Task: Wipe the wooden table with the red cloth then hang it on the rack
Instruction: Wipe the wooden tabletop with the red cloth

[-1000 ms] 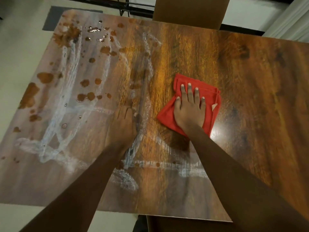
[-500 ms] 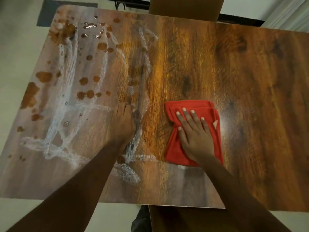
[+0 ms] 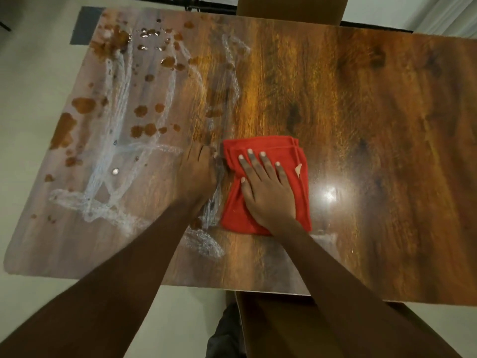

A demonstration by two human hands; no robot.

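The folded red cloth [image 3: 289, 156] lies flat near the middle of the wooden table [image 3: 361, 112]. My right hand [image 3: 265, 187] presses down on it with fingers spread. Just left of the cloth, my left hand [image 3: 197, 171] rests on the tabletop, fingers together, holding nothing. Brown spill spots [image 3: 140, 111] and whitish smeared streaks [image 3: 113, 156] cover the table's left half. The right half looks clean and glossy. No rack can be made out.
A brown chair back [image 3: 289, 6] stands at the table's far edge, and another chair [image 3: 284, 329] is at the near edge below my arms. Pale floor surrounds the table, with a dark mat [image 3: 82, 24] at the far left.
My right hand has dragged the red cloth toward me and then leftward, up beside my left hand. The left hand has stayed in place.
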